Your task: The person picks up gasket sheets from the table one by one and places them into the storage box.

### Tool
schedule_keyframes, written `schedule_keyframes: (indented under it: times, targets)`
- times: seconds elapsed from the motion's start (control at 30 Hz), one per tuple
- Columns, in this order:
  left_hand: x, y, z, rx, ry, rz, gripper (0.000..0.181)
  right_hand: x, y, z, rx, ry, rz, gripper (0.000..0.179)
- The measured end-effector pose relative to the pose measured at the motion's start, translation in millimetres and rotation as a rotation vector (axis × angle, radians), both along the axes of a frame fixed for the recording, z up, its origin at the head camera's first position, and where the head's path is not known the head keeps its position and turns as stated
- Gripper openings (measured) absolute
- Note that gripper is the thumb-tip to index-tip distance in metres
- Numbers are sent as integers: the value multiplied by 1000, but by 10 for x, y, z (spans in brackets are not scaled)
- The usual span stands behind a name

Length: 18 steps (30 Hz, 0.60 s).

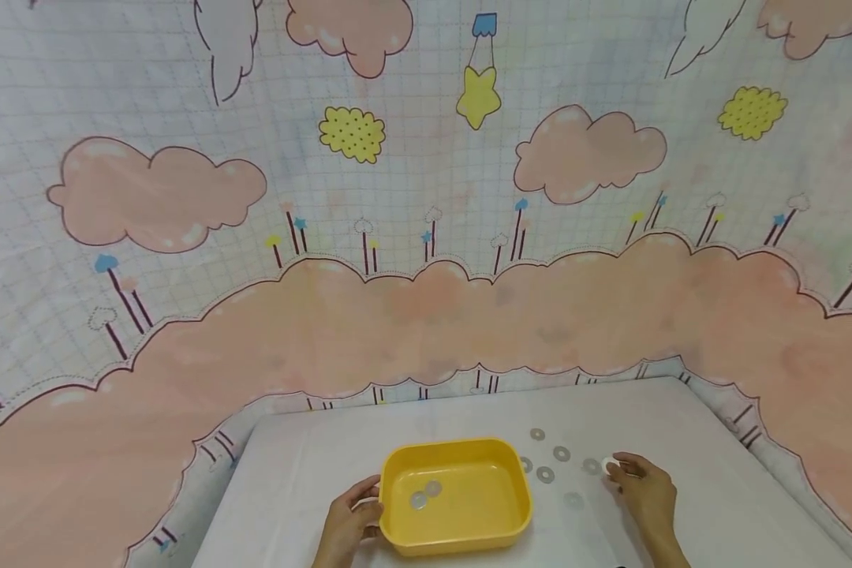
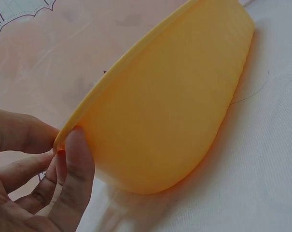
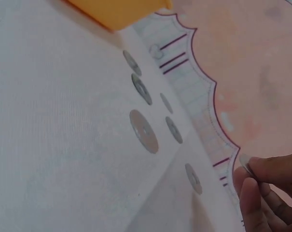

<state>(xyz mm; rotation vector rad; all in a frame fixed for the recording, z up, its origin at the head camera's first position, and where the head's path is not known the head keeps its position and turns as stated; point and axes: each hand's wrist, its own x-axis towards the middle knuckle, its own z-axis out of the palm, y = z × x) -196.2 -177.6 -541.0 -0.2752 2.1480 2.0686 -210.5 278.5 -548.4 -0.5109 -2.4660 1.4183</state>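
Washer [image 1: 609,465] is the small flat ring in the right hand [image 1: 642,489]. The thumb and fingers pinch it at their tips. It sits on the left side of that hand, at the very end of the grip, and part of it pokes out past the fingers. Holding it by the edge is likely easiest, because it is so thin and small. In the right wrist view it stands tilted, not flat. I cannot tell how high it is above the white table [image 1: 291,457].

The left hand [image 1: 351,509] is at the left side of the yellow tray [image 1: 483,505]. Its thumb and fingers pinch the tray at the rim, maybe to stop it from sliding. The tray sits flat with its open top up, so small things can lie inside. Two rings [image 1: 426,495] lie in it, side by side, toward the left hand.

Six loose rings [image 1: 562,454] lie flat on the table between the tray and the right hand. They are spread out, perhaps so each is easy to pick up. One is just beside the pinched washer.
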Motion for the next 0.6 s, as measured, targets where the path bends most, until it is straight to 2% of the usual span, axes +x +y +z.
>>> schedule_keyframes:
  times: [0.17,0.6]
  targets:
    - [-17,6,12,3,-7,-10,61,-6,-45,100,-71,-16,48,41]
    - [-36,24,20,-17,-5,7,60,-13,-220,414,-235,42,43,36]
